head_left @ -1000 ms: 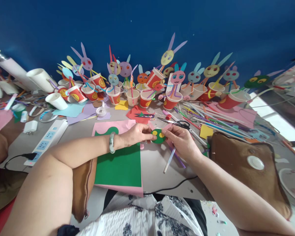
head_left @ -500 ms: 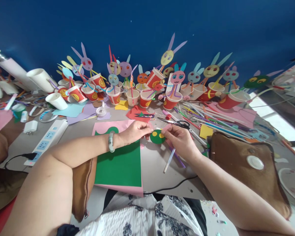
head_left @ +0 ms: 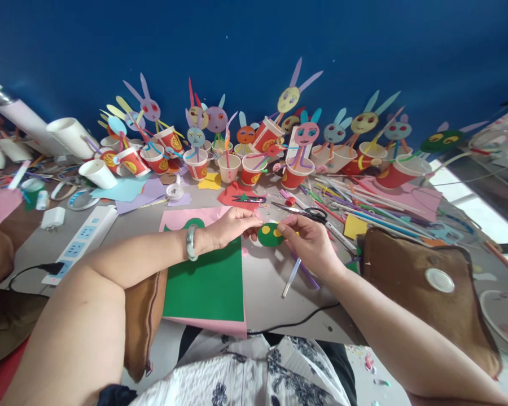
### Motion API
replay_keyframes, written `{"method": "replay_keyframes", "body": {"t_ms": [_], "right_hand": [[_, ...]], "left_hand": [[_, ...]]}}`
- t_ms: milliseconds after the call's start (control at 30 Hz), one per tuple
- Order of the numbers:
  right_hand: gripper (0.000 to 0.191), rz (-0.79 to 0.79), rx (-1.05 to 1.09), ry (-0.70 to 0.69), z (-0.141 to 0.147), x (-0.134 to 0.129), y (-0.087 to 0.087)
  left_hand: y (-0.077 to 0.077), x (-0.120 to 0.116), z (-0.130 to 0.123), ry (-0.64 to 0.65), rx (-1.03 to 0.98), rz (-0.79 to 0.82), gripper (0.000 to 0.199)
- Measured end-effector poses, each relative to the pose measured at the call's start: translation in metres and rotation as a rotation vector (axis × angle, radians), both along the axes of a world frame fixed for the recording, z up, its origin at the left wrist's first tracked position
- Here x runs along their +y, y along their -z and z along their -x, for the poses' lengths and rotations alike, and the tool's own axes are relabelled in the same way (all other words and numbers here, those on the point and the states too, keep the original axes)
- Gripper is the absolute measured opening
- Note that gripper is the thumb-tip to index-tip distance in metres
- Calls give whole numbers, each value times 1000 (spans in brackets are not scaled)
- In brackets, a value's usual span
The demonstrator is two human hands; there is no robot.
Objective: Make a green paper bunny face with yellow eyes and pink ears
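A small green paper circle (head_left: 270, 238) with yellow round spots is held up over the grey table between my two hands. My left hand (head_left: 237, 226), a pale bangle (head_left: 191, 242) on its wrist, is pinched closed at the circle's left edge. On the other side, my right hand (head_left: 310, 239) grips the right edge between thumb and fingers, partly covering a yellow spot. Under my left forearm lies a green paper sheet (head_left: 207, 287) with a curved cut-out at its top, on top of pink paper (head_left: 215, 325). A clear tube (head_left: 291, 279) lies below my right hand.
Black-handled scissors (head_left: 315, 214) and another pair (head_left: 249, 199) lie just beyond my hands. Red paper cups (head_left: 294, 175) with paper rabbit faces line the blue wall. Straws (head_left: 364, 197) and a brown pouch (head_left: 419, 282) are to the right, a power strip (head_left: 82, 239) to the left.
The green circle has tilted and shifted very slightly up and left between my fingers. Both hands keep nearly the same place.
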State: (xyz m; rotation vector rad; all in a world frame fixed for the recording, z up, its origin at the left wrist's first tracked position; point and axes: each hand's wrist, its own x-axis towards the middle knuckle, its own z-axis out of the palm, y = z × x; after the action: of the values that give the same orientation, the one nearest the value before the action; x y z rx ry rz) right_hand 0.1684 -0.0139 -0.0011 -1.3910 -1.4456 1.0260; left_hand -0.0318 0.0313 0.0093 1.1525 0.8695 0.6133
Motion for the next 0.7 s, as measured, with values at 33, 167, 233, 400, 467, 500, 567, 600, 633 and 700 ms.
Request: {"method": "replay_keyframes", "body": {"t_ms": [33, 167, 233, 400, 467, 500, 567, 600, 633, 700], "right_hand": [[33, -19, -22, 3, 0, 0, 0], [25, -111, -117, -8, 0, 0, -2], [24, -132, -139, -13, 0, 0, -3], [27, -72, -129, 3, 0, -1, -4], [28, -57, -128, 6, 1, -1, -4], [28, -57, -130, 5, 1, -1, -4], [28, -61, -134, -1, 1, -1, -3], [28, -61, -139, -7, 1, 0, -3], [28, -62, -145, -13, 0, 0, -3], [29, -64, -155, -25, 0, 1, -2]], "left_hand": [[0, 1, 0, -7, 10, -24, 27], [-1, 4, 1, -19, 31, -87, 27], [-1, 3, 1, -6, 16, -109, 30], [2, 0, 2, 30, -2, -91, 35], [2, -1, 2, 42, -3, -82, 36], [2, -1, 2, 48, -2, -86, 36], [0, -2, 3, 56, 2, -89, 37], [-1, -2, 3, 61, 5, -82, 37], [-3, -3, 3, 64, 10, -69, 38], [-5, -4, 3, 70, 22, -45, 39]]}}
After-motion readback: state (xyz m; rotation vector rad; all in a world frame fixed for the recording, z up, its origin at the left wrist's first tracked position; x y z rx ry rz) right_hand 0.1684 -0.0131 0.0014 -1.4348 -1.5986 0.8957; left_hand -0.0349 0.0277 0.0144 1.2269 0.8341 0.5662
